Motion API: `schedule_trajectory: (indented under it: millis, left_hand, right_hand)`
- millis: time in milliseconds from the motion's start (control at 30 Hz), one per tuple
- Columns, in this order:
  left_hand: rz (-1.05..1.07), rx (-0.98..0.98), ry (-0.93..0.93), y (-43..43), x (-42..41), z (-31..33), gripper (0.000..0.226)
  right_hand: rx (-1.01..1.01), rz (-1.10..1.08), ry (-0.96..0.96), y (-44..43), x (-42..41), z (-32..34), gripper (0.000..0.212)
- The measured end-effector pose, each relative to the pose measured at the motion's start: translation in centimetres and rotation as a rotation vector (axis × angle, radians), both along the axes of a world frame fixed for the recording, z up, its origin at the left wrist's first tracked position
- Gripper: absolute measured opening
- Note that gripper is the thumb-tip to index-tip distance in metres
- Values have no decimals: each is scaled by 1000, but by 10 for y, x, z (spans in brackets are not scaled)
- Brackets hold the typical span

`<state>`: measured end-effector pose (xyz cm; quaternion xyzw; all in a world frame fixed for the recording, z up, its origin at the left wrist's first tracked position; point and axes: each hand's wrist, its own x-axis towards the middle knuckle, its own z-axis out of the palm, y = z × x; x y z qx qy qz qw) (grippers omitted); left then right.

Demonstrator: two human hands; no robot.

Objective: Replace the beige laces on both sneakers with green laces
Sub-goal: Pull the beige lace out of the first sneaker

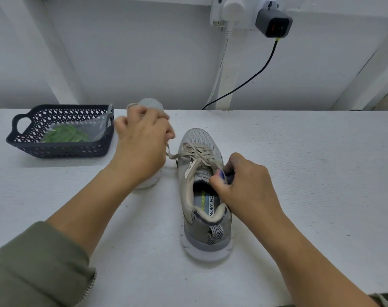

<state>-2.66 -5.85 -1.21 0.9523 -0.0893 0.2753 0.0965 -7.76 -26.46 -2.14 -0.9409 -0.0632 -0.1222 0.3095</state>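
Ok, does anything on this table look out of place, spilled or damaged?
Nothing stands out. The grey mesh sneaker stands upright, its beige lace slack only because the left hand pulls it; green laces sit bagged in the dark plastic basket.

The sneaker [197, 138] is grey mesh with beige laces [195, 152], a white sole [207, 253] and a black-and-white zigzag heel loop [215, 234]. The basket [62, 149] is dark navy latticework; the green laces [65, 134] lie inside. The table [299, 173] is white, the sleeve [38, 267] olive-green.
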Motion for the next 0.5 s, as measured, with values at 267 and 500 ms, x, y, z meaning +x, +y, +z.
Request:
schedule_trajectory:
  millis: [267, 500]
  left_hand:
    - [-297, 78, 111, -13, -1, -7, 17]
    - [-248, -11, 80, -13, 1, -7, 6]
  right_hand:
    - [-2, -6, -4, 0, 0, 0, 21]
    - [27, -21, 5, 1, 0, -1, 21]
